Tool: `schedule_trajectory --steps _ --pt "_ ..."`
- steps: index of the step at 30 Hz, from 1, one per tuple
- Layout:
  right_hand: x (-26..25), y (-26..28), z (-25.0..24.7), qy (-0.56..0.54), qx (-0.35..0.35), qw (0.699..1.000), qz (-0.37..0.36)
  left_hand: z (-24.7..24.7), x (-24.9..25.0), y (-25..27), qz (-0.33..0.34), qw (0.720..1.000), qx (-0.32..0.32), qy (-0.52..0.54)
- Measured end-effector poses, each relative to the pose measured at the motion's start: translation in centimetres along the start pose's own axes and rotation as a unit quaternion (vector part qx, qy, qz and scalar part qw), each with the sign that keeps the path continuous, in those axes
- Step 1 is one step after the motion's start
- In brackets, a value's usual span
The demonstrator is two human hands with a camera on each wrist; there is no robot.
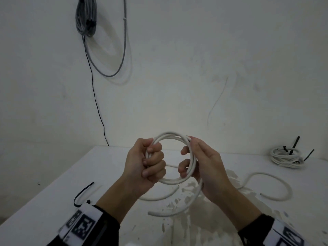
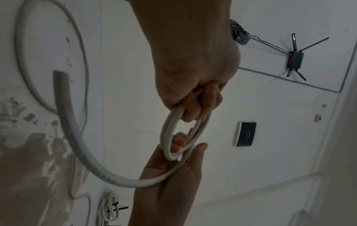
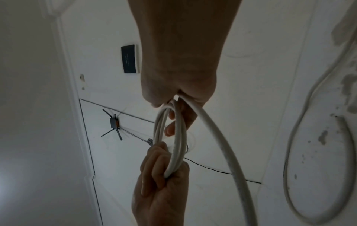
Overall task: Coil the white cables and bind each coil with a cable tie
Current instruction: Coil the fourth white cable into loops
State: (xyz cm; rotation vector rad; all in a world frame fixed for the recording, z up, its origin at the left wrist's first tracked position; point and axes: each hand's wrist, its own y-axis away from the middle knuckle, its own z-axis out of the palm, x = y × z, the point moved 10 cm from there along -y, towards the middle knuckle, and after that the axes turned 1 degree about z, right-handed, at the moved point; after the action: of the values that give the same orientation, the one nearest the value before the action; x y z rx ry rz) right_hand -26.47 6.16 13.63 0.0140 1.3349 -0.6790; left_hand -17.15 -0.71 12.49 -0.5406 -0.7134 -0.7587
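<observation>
A person holds a small round coil of thick white cable (image 1: 174, 158) up in the air above the white table (image 1: 53, 201). The left hand (image 1: 147, 167) is curled tight around the coil's left side. The right hand (image 1: 200, 162) wraps its fingers around the coil's right side. The cable's loose end (image 1: 166, 213) hangs down from the coil toward the table. A black plastic cable tie (image 1: 82, 193) lies on the table, left of the coil. A tied bundle of white cable (image 1: 286, 158) sits far to the coil's right.
</observation>
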Motion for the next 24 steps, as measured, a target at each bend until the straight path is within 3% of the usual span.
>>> schedule_trajectory --steps 3,6,10,14,16,19,22,24 --pt "-1.0 -0.1 -0.2 0.066 0.011 0.997 -0.036 0.2 -0.1 0.0 -0.008 1.000 -0.016 -0.012" --pt "-0.6 -0.4 -0.5 0.053 0.019 0.998 -0.009 0.3 -0.4 0.2 -0.019 0.999 -0.023 -0.036" --pt "2.1 -1.1 -0.8 -0.162 0.040 0.979 0.117 1.4 -1.3 0.5 -0.027 0.997 -0.057 -0.053" --pt "3.8 -1.0 0.0 -0.283 0.001 0.933 0.220 3.6 -1.4 1.2 -0.054 0.982 -0.174 -0.042" --pt "4.0 -0.9 0.2 -0.328 -0.006 0.914 0.239 4.6 -0.9 1.7 -0.032 0.976 -0.209 -0.056" --pt "4.7 -0.8 1.0 -0.401 -0.009 0.878 0.259 4.8 -0.9 1.7 0.000 0.979 -0.204 -0.003" --pt "5.3 -1.1 1.2 -0.403 -0.004 0.886 0.230 3.0 0.0 1.1 0.031 0.990 -0.132 0.049" --pt "6.1 -1.0 0.8 -0.422 0.046 0.876 0.229 3.8 -0.6 0.9 0.011 0.983 -0.160 0.093"
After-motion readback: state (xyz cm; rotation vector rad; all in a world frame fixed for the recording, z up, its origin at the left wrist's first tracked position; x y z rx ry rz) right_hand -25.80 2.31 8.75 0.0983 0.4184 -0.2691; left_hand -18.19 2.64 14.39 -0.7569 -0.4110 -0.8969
